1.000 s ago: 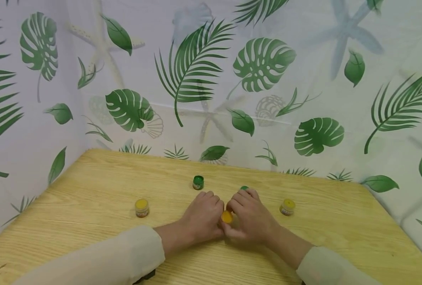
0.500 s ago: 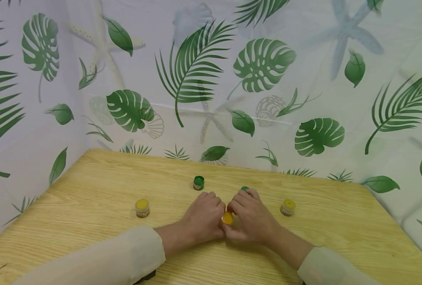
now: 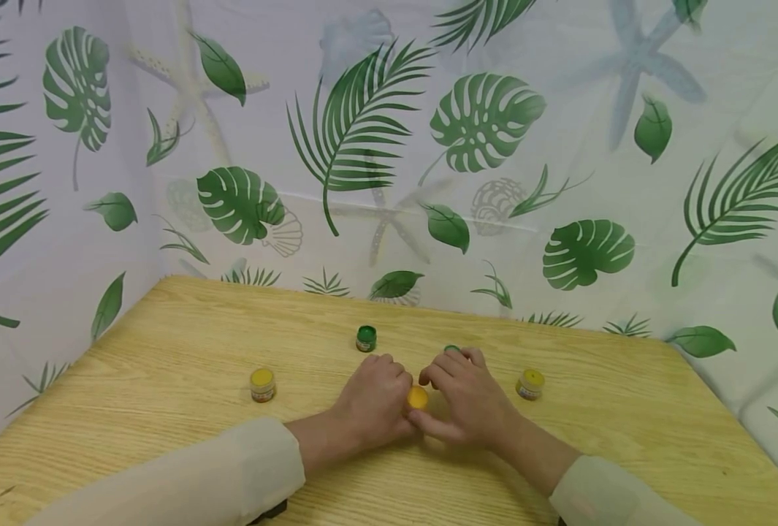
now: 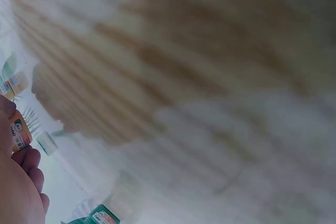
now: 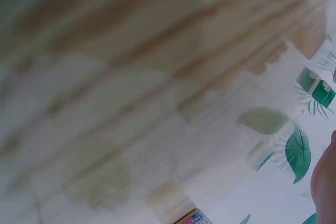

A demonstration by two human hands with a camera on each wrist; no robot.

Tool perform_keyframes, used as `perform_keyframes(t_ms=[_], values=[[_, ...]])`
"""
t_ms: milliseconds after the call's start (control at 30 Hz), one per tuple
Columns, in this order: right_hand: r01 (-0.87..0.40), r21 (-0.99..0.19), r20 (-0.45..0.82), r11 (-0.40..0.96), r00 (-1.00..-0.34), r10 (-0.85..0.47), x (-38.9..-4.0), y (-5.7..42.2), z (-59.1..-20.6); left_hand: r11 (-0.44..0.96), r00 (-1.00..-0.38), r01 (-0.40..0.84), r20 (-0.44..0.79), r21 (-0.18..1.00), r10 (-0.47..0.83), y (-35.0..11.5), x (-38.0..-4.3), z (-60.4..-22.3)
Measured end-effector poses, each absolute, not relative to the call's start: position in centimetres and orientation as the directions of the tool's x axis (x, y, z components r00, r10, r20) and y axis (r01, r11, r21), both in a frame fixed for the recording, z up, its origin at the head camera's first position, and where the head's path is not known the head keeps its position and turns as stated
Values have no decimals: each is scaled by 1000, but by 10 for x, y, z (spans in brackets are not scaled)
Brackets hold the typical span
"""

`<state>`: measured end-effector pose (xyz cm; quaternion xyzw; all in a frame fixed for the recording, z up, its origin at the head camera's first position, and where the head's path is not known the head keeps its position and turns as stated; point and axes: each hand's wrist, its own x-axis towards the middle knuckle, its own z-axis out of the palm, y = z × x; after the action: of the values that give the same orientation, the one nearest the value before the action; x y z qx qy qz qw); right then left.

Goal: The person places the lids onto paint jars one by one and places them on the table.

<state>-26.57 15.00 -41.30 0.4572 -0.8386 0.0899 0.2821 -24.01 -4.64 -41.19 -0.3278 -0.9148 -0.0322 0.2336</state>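
My left hand (image 3: 375, 400) grips a small orange paint jar (image 3: 418, 397) over the table, its orange top facing up. In the left wrist view the jar's label (image 4: 20, 134) shows between the fingers. My right hand (image 3: 470, 402) is on the jar's right side. Its thumb lies at the near edge of the top, and its forefinger stands a little apart from the far edge, with a gap between. Behind the right hand a green jar (image 3: 452, 348) is mostly hidden. Only a strip of the right hand (image 5: 324, 184) shows in the right wrist view.
A green paint jar (image 3: 366, 339) stands behind the left hand. One yellow jar (image 3: 262, 385) stands to the left, another yellow jar (image 3: 530, 383) to the right. The wooden table (image 3: 165, 351) meets a leaf-patterned cloth (image 3: 389, 146) at the back and left.
My right thumb and fingers have spread from around the orange jar, showing more of its top. The left hand keeps its hold, and the other jars stay put.
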Motion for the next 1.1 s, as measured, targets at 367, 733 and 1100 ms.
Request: perform_keyframes(t_ms=[367,733,1100], values=[[-848,142,539,511,-366,-758,-266,147,-413,788,-676,609,460,-91,575,-49,-244,-413],[-832,159,540,532,-378,-752,-266,146,-414,789,-695,607,423,-88,582,-47,-242,-412],[-824,200,557,531,-350,-753,-266,147,-415,772,-658,623,451,-124,603,-46,-243,-414]])
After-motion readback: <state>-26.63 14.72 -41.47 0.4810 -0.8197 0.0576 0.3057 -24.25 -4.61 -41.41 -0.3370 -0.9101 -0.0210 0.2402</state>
